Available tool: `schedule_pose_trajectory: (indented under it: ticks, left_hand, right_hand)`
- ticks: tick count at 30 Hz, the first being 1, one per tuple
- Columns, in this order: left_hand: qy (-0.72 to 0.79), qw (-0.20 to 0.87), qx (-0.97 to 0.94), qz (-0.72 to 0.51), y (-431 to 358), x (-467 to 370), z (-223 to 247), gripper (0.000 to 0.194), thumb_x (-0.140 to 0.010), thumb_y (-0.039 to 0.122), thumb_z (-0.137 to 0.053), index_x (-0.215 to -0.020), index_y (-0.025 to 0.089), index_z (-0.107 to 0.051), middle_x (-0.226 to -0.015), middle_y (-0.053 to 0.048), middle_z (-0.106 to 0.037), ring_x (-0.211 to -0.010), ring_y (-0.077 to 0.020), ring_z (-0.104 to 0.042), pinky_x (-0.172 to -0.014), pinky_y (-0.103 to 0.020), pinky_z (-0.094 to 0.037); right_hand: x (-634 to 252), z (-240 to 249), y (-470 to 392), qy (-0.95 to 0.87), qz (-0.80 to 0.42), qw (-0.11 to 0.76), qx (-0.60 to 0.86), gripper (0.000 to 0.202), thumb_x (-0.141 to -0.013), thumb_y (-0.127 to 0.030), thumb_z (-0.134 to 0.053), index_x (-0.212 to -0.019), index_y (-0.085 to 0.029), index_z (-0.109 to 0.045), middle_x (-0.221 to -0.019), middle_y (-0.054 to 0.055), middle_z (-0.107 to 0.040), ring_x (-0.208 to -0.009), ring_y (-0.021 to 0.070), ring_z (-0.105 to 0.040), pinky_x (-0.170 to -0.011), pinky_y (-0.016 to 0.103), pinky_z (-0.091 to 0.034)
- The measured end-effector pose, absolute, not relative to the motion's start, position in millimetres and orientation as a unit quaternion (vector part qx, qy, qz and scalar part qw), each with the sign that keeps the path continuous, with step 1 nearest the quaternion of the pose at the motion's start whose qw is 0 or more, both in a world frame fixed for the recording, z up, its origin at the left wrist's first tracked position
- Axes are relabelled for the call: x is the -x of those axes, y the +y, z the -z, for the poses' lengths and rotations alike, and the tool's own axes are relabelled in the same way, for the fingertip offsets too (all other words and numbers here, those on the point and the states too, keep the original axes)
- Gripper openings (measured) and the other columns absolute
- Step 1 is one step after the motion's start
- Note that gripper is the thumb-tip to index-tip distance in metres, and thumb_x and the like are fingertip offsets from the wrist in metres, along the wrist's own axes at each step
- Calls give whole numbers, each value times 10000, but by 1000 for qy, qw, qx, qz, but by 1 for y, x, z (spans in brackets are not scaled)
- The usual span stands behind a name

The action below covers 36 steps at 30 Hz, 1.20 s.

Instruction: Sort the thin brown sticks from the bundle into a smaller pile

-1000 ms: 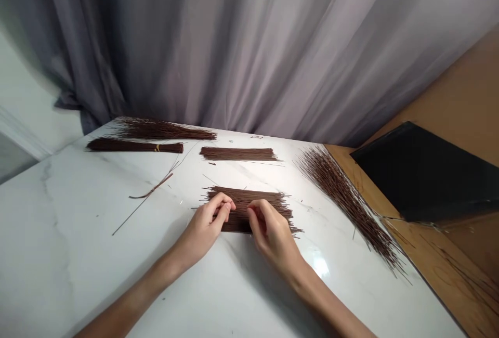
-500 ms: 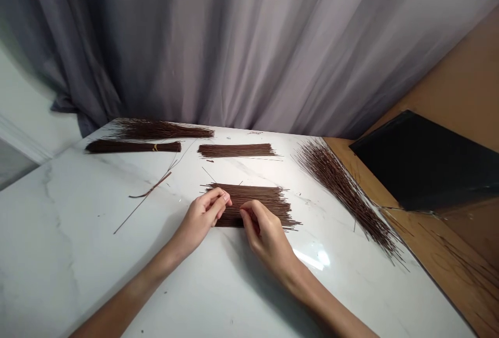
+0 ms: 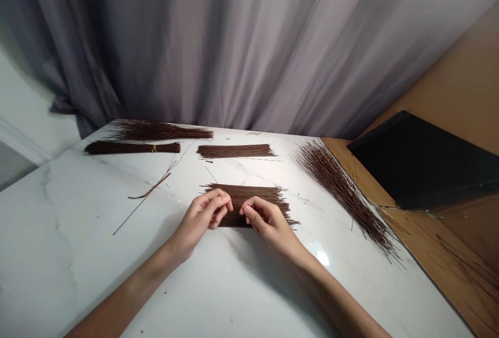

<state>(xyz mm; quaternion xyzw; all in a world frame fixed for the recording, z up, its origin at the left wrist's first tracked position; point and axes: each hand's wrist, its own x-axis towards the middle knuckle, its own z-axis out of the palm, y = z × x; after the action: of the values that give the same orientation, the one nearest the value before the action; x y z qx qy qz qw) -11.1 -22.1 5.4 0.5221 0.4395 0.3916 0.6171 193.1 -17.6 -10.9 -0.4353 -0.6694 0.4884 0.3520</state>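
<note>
In the head view, my left hand [image 3: 208,209] is closed in a pinch over the left part of a flat layer of thin brown sticks [image 3: 257,197]. One thin stick [image 3: 211,173] slants up and left from behind its fingers and seems held there. Close by on the right, my right hand [image 3: 265,218] is pinched too, thumb against fingertips. Whatever lies between those fingertips is too small to make out. The sticks in the layer lie side by side, left to right, with uneven ends, partly covered by both hands.
Behind the layer lies a shorter stack of sticks [image 3: 236,151]. At the back left are a tied bundle [image 3: 128,147] and a loose bundle [image 3: 163,130]. A large loose bundle [image 3: 346,192] lies along the right edge, near a black panel [image 3: 424,166]. Stray strips [image 3: 150,190] lie left.
The slanting stick by my left hand has shifted slightly right. My right fingertips have turned a little and a short stick end behind them no longer shows. Both hands stay over the layer.
</note>
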Motion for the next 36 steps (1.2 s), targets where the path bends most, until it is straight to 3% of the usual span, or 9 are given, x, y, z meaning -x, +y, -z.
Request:
schedule_pose_trajectory:
  ticks: [3, 5, 9, 13, 17, 23, 28, 32, 36]
  left_hand:
    - [392, 608, -636, -268, -33, 8, -10, 325, -1004, 413, -513, -771, 197, -579, -621, 41, -470, -593, -119, -373, -561, -250, -272]
    - [406, 539, -706, -215, -35, 6, -6, 336, -1005, 392, -508, -735, 197, -544, -662, 35, -486, -621, -127, -393, -575, -263, -271]
    - [497, 463, -673, -292, -24, 6, 5, 300, -992, 385, -502, -756, 204, -539, -657, 39, -450, -635, -140, -391, -593, -270, -272]
    - [479, 564, -563, -369, -18, 13, -4, 297, -995, 420, -501, -821, 198, -595, -660, 37, -465, -632, -135, -379, -589, -251, -279]
    - [416, 626, -590, -296, -30, 12, -17, 309, -994, 424, -518, -812, 191, -607, -625, 40, -484, -612, -127, -374, -591, -243, -292]
    - [483, 495, -683, -235, -26, 8, -2, 333, -982, 425, -515, -735, 204, -552, -648, 38, -505, -612, -143, -421, -574, -262, -289]
    - [457, 529, -639, -322, -20, 9, -4, 312, -1006, 391, -478, -774, 202, -569, -635, 37, -490, -666, -153, -451, -648, -260, -335]
    - [403, 586, -660, -242, -33, 7, -12, 287, -1001, 392, -501, -812, 199, -600, -641, 36, -526, -630, -139, -447, -614, -252, -332]
    - [456, 513, -697, -206, -33, 5, -2, 287, -973, 343, -521, -727, 199, -550, -639, 40, -518, -598, -132, -423, -569, -253, -290]
  right_hand:
    - [-208, 0, -3, -716, -482, 311, 399, 334, -1045, -450, -489, -895, -185, -625, -744, -1, -576, -629, 125, -477, -564, 244, -370]
    - [-214, -6, -2, -782, -370, 318, 388, 296, -1056, -388, -480, -903, -191, -639, -822, 29, -634, -713, 146, -531, -649, 265, -409]
    - [-212, -1, -22, -852, -137, 334, 379, 221, -1059, -238, -452, -981, -201, -655, -869, 54, -669, -769, 162, -567, -700, 287, -391]
    - [-207, 11, -28, -844, -236, 300, 377, 195, -1052, -215, -461, -991, -206, -646, -889, 37, -683, -745, 142, -592, -655, 254, -396]
    - [-213, 5, -6, -808, -335, 289, 388, 230, -1052, -301, -502, -917, -199, -659, -871, 27, -691, -759, 147, -606, -684, 247, -439]
    - [-224, -6, -17, -850, -201, 321, 366, 246, -1064, -268, -458, -1016, -210, -692, -889, 58, -673, -784, 167, -592, -700, 280, -433]
    - [-225, 10, -22, -854, -282, 256, 355, 247, -1057, -257, -469, -994, -210, -703, -918, 46, -708, -764, 155, -623, -665, 262, -443]
    - [-229, 6, -2, -835, -316, 271, 359, 258, -1053, -327, -507, -933, -203, -699, -898, 41, -701, -814, 168, -627, -745, 283, -473]
    - [-227, -6, -7, -831, -299, 309, 353, 248, -1056, -328, -496, -949, -204, -683, -893, 57, -672, -826, 183, -603, -739, 301, -464]
